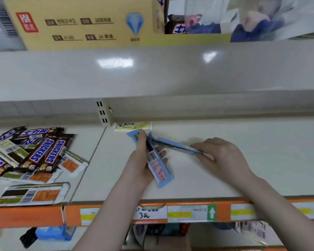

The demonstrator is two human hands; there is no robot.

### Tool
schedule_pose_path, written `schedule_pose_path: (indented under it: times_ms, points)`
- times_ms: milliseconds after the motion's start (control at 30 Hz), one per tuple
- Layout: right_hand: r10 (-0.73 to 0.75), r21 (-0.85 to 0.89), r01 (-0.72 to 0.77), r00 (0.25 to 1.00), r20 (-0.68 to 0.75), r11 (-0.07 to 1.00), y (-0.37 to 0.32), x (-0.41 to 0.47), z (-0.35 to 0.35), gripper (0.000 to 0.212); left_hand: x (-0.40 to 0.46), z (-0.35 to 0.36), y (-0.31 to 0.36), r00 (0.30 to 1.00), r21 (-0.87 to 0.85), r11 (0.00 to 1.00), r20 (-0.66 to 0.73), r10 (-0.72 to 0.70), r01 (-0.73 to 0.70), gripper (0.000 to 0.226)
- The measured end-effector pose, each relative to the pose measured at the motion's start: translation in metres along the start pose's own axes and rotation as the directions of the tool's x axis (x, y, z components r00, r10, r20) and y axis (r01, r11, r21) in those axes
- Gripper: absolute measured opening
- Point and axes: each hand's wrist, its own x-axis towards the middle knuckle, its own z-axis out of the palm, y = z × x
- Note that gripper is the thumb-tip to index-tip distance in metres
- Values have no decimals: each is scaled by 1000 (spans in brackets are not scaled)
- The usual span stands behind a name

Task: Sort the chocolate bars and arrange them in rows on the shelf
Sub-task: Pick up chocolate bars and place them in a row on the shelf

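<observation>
Orange price rail (116, 212) runs along the bottom of the frame, and my two forearms reach over it onto the cream shelf (225, 169). My left hand (141, 165) is curled round a light-blue chocolate bar (159, 169), barcode side up, at frame centre. My right hand (223, 156) pinches the end of a second blue bar (172, 146), which lies flat just to the right.

At the back, beside the slotted upright (103, 113), a pale Dove bar (132, 126) sits square to the wall; I judge it starts the row.

Risks as I see them: the two blue bars overlap near their far ends, so sliding one could drag the other askew or nudge the Dove bar. The held bar's slick wrapper could slip from my left hand.

At lower left, a mixed heap of Snickers bars (42, 153) and white-and-orange bars (31, 195) lies unsorted, well apart from my hands. A cardboard carton (80, 24) sits on the shelf above.
</observation>
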Motion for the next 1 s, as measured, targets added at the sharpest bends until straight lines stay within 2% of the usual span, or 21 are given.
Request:
schedule_pose_path:
  times_ms: [100, 167, 267, 367, 533, 633, 733, 900, 1000]
  points:
    - [-89, 26, 90, 996, -24, 996, 13, -6, -3, 21, -4, 2, -4, 998, 55, 998, 65, -4, 1, 27]
    - [-48, 142, 52, 998, -34, 989, 18, -10, -3, 22, -6, 0, -8, 996, 51, 999, 88, -5, 0, 13]
    - [71, 279, -58, 997, -38, 958, 24, -12, -3, 27, -9, 0, -13, 995, 66, 997, 90, 36, -42, 22]
    - [117, 339, -111, 993, 3, 934, 26, -11, -6, 39, -9, 1, -17, 994, 81, 994, 93, 60, -68, 26]
    - [-34, 244, 4, 992, 119, 970, 23, -9, -12, 51, -8, -2, -19, 993, 66, 995, 93, 66, -72, 26]
    - [-39, 217, 7, 989, 145, 976, 23, -7, -14, 49, -10, 0, -20, 995, 56, 997, 89, 53, -58, 22]
    - [23, 230, -56, 989, 146, 972, 15, -7, -11, 45, -10, 5, -20, 996, 50, 996, 56, 67, -69, 17]
    - [79, 329, -175, 955, 285, 928, 2, -5, -6, 33, -4, 9, -18, 997, 31, 997, 6, 73, -73, 12]
    - [107, 393, -206, 960, 258, 896, 3, 11, -12, 28, 2, 11, -10, 994, 104, 989, 54, 97, -103, 8]
